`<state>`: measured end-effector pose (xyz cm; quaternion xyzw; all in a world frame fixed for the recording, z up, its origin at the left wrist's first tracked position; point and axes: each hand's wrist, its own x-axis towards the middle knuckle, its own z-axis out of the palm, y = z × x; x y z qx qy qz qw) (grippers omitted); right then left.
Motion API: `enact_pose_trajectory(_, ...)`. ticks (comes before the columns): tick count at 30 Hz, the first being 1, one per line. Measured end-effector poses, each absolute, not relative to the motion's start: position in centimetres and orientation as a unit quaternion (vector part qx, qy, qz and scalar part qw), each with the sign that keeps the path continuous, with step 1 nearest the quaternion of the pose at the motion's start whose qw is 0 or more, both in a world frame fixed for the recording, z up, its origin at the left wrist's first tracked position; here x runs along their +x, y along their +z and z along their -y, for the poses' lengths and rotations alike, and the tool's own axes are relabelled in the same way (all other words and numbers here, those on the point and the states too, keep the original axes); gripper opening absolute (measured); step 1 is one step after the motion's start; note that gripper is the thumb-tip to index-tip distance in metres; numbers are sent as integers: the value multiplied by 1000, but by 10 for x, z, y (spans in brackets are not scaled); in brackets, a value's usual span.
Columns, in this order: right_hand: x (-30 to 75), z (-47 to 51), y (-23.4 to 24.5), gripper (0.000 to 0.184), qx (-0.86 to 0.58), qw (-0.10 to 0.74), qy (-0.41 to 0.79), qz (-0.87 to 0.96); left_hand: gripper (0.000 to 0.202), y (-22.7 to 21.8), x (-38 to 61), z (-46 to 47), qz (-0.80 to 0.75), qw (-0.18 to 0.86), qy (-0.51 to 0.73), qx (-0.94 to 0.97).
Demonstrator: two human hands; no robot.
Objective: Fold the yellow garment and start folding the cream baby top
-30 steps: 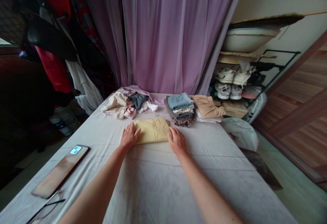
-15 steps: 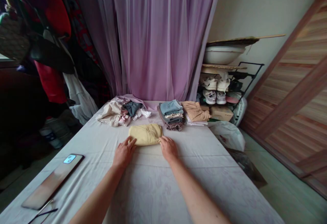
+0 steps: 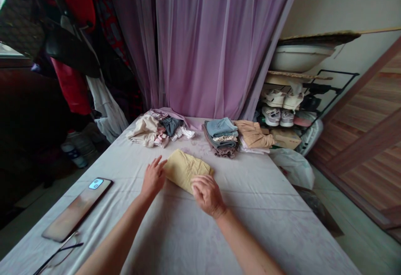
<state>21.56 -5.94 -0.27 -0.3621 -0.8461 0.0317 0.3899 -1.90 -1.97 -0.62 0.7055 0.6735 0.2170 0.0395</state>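
Yellow folded garment (image 3: 184,169) lying askew on bed sheet (image 3: 266,225), just short of folded stacks (image 3: 220,139); left hand (image 3: 153,177) spreading open, touching garment's edge; right hand (image 3: 207,195) resting flat on near corner, apparently steadying garment, not gripping.

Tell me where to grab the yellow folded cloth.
Best pinched at its right corner, coming from the near side. The yellow folded cloth lies flat and aslant, so that corner probably lifts most easily: it juts out free, and the right hand rests just below it. The left hand is at the opposite end.
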Motion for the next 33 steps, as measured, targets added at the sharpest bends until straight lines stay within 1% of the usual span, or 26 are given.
enact_pose_trajectory(3, 205, 32, 3, 32, -431, 308, 37, 847, 42, 1, 10, 7, -624, 55, 211, 750)
enact_pose_trajectory(6, 202, 12, -7, 43, -480, 208, 39, 851, 43, -2, 31, -6, -627, 84, 178, 753)
enact_pose_trajectory(9, 206, 8, -21, 48, -529, 161, 39, 832, 47, -11, 33, -15, -654, 85, 164, 733)
enact_pose_trajectory(12, 211, 10, -28, 46, -562, 157, 28, 812, 50, -15, 27, -22, -669, 73, 161, 722)
enact_pose_trajectory(17, 216, 7, -26, 38, -614, 187, 27, 766, 45, -7, 21, -27, -682, 90, 153, 709)
enact_pose_trajectory(19, 219, 4, -26, 36, -630, 202, 25, 749, 43, -6, 19, -19, -688, 100, 207, 688)
enact_pose_trajectory(22, 224, -1, -22, 40, -647, 212, 23, 732, 41, -8, 17, 10, -687, 124, 381, 606)
enact_pose_trajectory(24, 227, -6, -17, 43, -662, 206, 29, 720, 41, -10, 18, 34, -678, 196, 503, 499)
enact_pose_trajectory(25, 228, -8, -13, 42, -671, 197, 40, 714, 40, -11, 19, 45, -670, 259, 550, 425)
enact_pose_trajectory(27, 230, -13, -6, 34, -685, 173, 75, 704, 33, -9, 24, 63, -635, 405, 603, 262)
enact_pose_trajectory(29, 233, -14, -1, 23, -690, 157, 110, 697, 24, -4, 30, 71, -576, 529, 607, 143)
enact_pose_trajectory(30, 235, -14, 1, 19, -691, 155, 121, 696, 18, -1, 33, 72, -551, 571, 598, 112)
enact_pose_trajectory(33, 242, -6, 3, 16, -687, 170, 128, 695, 5, 11, 42, 67, -521, 641, 557, 88)
